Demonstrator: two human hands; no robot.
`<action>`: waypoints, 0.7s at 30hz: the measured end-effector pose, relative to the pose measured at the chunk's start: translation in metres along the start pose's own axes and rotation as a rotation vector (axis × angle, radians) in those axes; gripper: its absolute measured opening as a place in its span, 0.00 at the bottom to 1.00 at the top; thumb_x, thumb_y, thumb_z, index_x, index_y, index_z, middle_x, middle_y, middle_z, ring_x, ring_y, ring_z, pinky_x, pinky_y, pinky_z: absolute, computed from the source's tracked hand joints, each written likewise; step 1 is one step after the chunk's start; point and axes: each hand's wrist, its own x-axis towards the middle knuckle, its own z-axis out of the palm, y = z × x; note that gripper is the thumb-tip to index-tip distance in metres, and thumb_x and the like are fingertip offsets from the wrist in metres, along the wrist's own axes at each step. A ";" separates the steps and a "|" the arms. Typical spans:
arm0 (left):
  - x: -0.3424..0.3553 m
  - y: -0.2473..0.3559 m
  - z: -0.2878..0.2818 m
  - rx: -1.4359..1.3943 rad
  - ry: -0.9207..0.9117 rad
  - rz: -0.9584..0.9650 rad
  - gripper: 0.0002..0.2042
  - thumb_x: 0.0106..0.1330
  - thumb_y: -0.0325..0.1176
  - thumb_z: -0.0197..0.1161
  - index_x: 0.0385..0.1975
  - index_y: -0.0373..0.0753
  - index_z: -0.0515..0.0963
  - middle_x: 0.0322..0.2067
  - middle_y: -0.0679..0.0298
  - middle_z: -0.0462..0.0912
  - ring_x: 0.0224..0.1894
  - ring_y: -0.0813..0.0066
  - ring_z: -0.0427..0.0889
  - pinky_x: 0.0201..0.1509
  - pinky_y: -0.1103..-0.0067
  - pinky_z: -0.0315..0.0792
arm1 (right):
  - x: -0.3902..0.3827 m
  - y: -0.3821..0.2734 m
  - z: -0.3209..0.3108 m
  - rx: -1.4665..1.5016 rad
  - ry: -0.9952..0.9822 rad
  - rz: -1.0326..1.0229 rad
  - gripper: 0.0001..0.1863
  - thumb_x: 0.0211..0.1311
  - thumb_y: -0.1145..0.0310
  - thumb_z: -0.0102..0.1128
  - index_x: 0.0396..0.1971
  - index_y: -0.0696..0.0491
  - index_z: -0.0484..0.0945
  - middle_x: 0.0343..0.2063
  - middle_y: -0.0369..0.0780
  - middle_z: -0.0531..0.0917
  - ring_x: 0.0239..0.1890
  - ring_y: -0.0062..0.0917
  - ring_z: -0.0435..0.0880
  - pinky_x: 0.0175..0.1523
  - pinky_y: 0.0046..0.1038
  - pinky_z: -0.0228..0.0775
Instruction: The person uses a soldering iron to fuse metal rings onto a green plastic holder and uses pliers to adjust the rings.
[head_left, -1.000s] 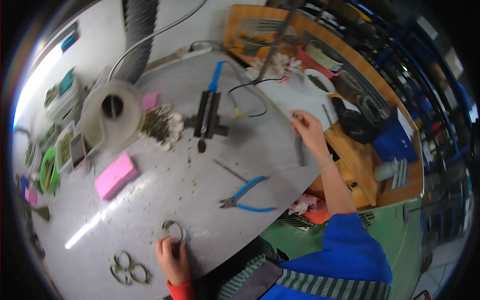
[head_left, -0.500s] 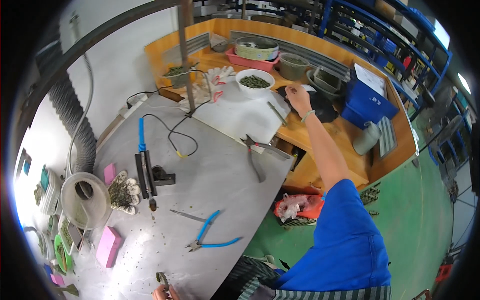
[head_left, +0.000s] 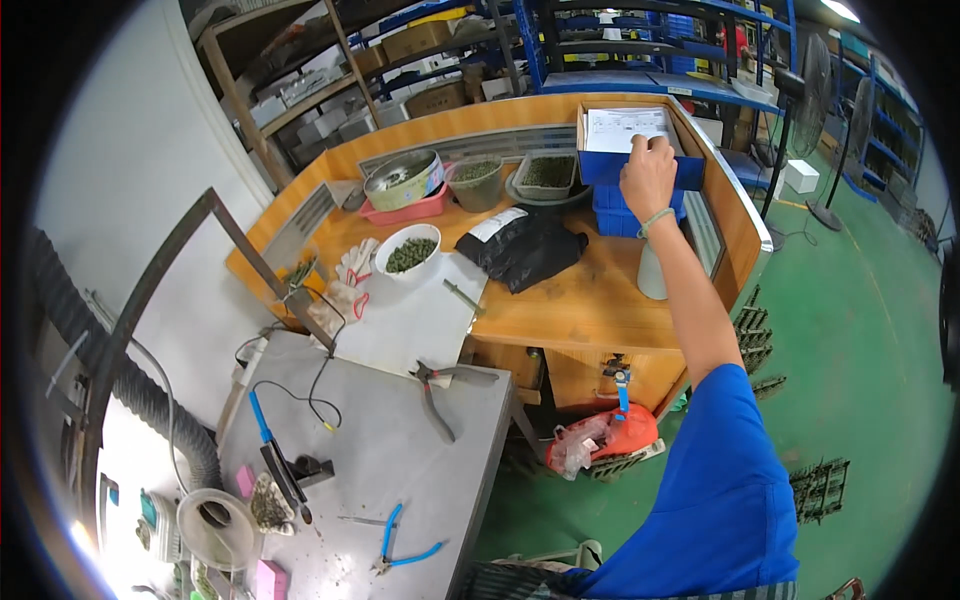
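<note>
Our left hand is out of view. On the table [head_left: 560, 322], right of the black bag [head_left: 530, 252], papers [head_left: 610, 128] sit in a blue box [head_left: 600, 170]; before it our right hand [head_left: 648, 178] is curled, holding what, we cannot tell. We should reach gently, sparing the papers.
</note>
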 end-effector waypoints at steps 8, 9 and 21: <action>-0.002 -0.005 0.016 -0.108 -0.001 0.022 0.10 0.72 0.34 0.63 0.42 0.34 0.83 0.33 0.55 0.81 0.31 0.62 0.79 0.32 0.70 0.74 | 0.023 0.040 -0.001 0.023 -0.439 0.074 0.14 0.54 0.70 0.72 0.39 0.56 0.80 0.45 0.50 0.81 0.43 0.50 0.87 0.47 0.44 0.82; -0.002 -0.007 0.019 -0.125 -0.001 0.020 0.10 0.72 0.33 0.63 0.43 0.33 0.83 0.33 0.55 0.81 0.32 0.62 0.79 0.33 0.70 0.74 | 0.024 0.035 0.000 0.048 -0.405 0.042 0.14 0.54 0.70 0.72 0.39 0.56 0.80 0.45 0.50 0.81 0.43 0.50 0.87 0.47 0.44 0.82; -0.017 -0.031 0.025 -0.213 -0.073 -0.116 0.09 0.71 0.29 0.63 0.45 0.31 0.84 0.41 0.54 0.85 0.43 0.61 0.79 0.46 0.71 0.73 | -0.001 -0.100 0.004 0.376 -0.347 -0.126 0.15 0.53 0.68 0.75 0.38 0.56 0.80 0.41 0.48 0.82 0.40 0.48 0.86 0.44 0.43 0.81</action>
